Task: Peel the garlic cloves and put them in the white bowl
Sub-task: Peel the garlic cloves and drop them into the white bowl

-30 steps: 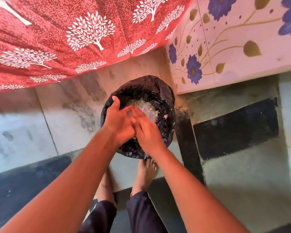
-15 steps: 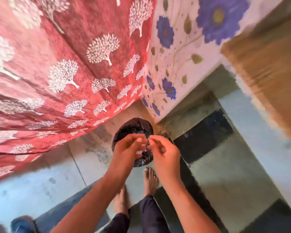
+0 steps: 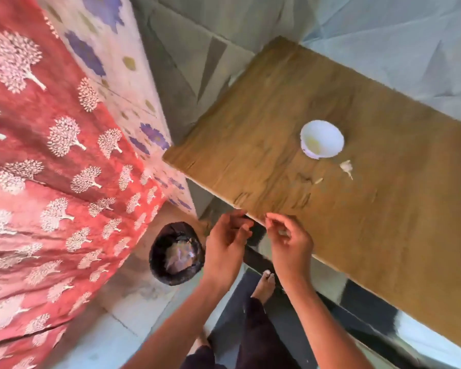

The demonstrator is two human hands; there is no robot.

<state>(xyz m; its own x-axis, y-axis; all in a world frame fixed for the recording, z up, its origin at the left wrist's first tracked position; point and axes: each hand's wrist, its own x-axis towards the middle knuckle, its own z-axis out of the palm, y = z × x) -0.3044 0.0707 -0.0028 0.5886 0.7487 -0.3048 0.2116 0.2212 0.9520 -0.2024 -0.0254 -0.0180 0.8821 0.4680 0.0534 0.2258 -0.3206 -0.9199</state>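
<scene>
Both hands are hovering at the near edge of the brown wooden tabletop (image 3: 264, 145); the left hand (image 3: 225, 243) and right hand (image 3: 290, 243) are curling loosely, and whether either is holding anything is too blurred to tell. The small round white bowl (image 3: 322, 139) is sitting on the tabletop, with a pale garlic piece (image 3: 346, 166) lying just beside it. A black-lined bin (image 3: 176, 253) is standing on the floor.

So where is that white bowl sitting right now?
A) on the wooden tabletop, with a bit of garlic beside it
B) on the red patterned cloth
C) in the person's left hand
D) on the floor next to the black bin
A: the white bowl stands on the wooden table, with a garlic piece lying just beside it, well away from both hands and the bin.
</scene>
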